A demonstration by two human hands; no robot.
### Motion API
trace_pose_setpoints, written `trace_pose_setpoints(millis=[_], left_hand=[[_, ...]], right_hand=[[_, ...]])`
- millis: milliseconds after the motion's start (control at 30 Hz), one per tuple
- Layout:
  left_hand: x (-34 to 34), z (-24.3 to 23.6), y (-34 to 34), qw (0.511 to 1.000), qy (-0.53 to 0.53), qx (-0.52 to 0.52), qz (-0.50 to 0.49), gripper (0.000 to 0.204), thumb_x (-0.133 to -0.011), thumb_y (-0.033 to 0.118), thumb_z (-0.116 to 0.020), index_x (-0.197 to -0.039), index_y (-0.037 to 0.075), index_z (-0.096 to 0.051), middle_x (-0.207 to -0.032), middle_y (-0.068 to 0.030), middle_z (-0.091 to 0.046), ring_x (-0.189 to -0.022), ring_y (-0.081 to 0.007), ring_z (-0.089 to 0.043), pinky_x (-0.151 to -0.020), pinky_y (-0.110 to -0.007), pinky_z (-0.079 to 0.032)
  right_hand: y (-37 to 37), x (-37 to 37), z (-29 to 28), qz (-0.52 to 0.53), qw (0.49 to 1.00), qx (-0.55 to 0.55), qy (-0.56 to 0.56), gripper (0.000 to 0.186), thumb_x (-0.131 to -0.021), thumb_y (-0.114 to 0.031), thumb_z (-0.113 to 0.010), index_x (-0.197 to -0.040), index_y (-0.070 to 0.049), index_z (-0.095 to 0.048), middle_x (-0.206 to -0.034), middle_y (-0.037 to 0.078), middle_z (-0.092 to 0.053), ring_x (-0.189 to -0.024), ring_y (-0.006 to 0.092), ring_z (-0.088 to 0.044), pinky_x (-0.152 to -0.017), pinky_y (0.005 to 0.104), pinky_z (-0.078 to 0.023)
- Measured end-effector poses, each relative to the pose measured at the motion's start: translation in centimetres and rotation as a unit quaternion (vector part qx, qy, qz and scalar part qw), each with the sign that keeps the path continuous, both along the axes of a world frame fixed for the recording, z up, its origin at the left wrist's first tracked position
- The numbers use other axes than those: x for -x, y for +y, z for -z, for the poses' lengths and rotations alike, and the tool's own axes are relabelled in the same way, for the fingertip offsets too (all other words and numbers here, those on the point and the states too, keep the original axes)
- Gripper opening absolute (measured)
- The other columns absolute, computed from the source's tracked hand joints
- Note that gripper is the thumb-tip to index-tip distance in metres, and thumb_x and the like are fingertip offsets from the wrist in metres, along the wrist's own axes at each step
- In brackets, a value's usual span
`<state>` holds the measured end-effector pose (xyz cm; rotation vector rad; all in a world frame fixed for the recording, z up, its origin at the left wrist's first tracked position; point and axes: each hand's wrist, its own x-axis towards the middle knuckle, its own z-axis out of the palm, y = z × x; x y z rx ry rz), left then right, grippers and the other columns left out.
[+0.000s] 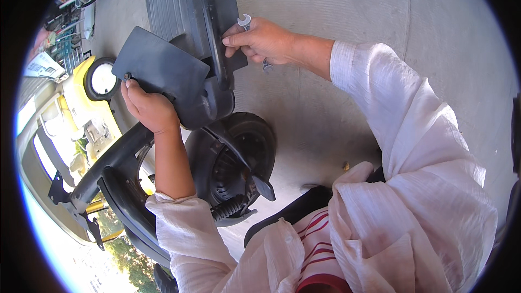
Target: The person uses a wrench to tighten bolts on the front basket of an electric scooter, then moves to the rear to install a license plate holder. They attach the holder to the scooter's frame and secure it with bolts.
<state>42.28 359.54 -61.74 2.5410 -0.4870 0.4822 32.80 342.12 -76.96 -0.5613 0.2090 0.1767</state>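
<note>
A dark grey plastic panel (pixel 160 62) with rounded corners sits over the body of a scooter. My left hand (pixel 149 106) grips its lower left edge, the fingertips just under a small round bolt (pixel 127 76); part of the fingers is hidden. An open-ended wrench (pixel 244 21) is tucked in my right hand (pixel 260 42), its jaws showing above and below the closed fingers. The tips of my right thumb and forefinger touch the ridge of the long dark plastic body trim (pixel 211 27), right of the panel.
Below the panel are the scooter's black wheel (pixel 260 135), a coil spring shock absorber (pixel 229 208) and a thick black frame tube (pixel 111 160). A yellow vehicle (pixel 100 116) with a white-centred wheel (pixel 103 78) stands left. Pale concrete floor (pixel 336 0) extends right.
</note>
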Motion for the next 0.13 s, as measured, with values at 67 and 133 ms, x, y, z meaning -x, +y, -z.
trace_pose_setpoints(millis=[67, 133], left_hand=[[-0.3, -0.2, 0.4, 0.999, 0.006, -0.022, 0.023, 0.049, -0.101, 0.027, -0.036, -0.127, -0.013, -0.047, -0.128, -0.0229, -0.053, -0.114, -0.0313, -0.051, -0.103, -0.035, -0.035], [0.5, -0.1, -0.9, 0.999, 0.024, 0.021, -0.020, 0.048, -0.099, 0.027, -0.032, -0.125, -0.009, -0.051, -0.126, -0.0223, -0.055, -0.114, -0.0318, -0.051, -0.104, -0.037, -0.034]], right_hand=[[-0.3, -0.3, 0.5, -0.014, 1.000, 0.016, -0.019, 0.031, -0.090, -0.016, -0.065, -0.112, 0.005, -0.058, -0.093, 0.015, -0.066, -0.048, 0.0046, -0.033, -0.042, 0.0217, -0.028], [-0.5, -0.3, 1.3, -0.018, 0.999, 0.023, -0.023, 0.036, -0.090, -0.017, -0.065, -0.116, 0.007, -0.057, -0.093, 0.015, -0.065, -0.048, 0.0050, -0.035, -0.042, 0.0220, -0.029]])
